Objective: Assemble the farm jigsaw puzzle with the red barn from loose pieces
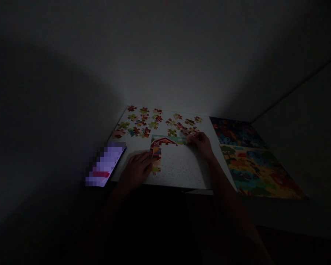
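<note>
In a dim room, a white board (179, 171) bears a joined L of jigsaw pieces (156, 154) showing a red barn; the hands are well apart, the left hand (136, 170) flat against its upright arm, the right hand (200, 144) at its top end, its grip unclear, loose pieces (157, 121) just beyond

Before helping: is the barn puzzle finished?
Unfinished: an assembled barn section forms an L, while loose pieces lie scattered beyond it.
</note>
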Demonstrator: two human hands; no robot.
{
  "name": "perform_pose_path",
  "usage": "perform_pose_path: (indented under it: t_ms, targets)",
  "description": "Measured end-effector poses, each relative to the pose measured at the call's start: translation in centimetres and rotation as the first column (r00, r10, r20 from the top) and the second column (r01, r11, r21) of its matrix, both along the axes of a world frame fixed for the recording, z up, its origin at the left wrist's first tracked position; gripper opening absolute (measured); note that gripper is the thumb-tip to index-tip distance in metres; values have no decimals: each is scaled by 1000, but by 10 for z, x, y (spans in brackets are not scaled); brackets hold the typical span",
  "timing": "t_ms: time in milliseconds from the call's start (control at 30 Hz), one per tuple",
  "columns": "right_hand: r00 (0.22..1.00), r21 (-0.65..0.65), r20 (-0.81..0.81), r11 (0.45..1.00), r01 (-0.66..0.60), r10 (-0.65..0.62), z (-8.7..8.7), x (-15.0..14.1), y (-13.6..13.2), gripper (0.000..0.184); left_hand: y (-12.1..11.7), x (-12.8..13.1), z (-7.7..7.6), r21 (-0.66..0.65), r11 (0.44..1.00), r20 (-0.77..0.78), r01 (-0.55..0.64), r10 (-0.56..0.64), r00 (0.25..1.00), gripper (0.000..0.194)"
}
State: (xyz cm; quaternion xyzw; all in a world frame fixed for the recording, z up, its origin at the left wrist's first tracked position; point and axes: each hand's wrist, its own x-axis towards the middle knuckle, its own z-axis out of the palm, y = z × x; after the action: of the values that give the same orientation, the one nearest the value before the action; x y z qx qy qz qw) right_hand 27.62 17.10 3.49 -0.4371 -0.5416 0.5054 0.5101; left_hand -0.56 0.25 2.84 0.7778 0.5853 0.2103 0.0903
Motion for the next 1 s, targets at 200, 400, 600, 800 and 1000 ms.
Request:
perform_pose_path:
  t_ms: [200, 400, 600, 800, 1000]
  targets:
    - [996, -70, -88, 997, -32, 26, -10, -20, -37, 48, 0, 0, -1, 2, 1000, -1, -23, 23, 1000, 40]
    - [1000, -85, -16, 996, -4, 3, -12, -17, -54, 42, 1, 1, -6, 22, 999, 1, -44, 44, 999, 42]
    - [1000, -76, 6, 997, 6, -5, -17, -25, -76, 39, 2, 1, -6, 18, 998, -19, -58, 59, 998, 41]
    - [1000, -64, 0, 998, 2, -2, -15, -37, -96, 35, 2, 0, -6, -3, 999, -52, -51, 50, 997, 40]
    - [990, -43, 138, 998, 41, -35, -7, -36, -100, 40, 0, 3, -5, 15, 997, -69, -72, 73, 995, 40]
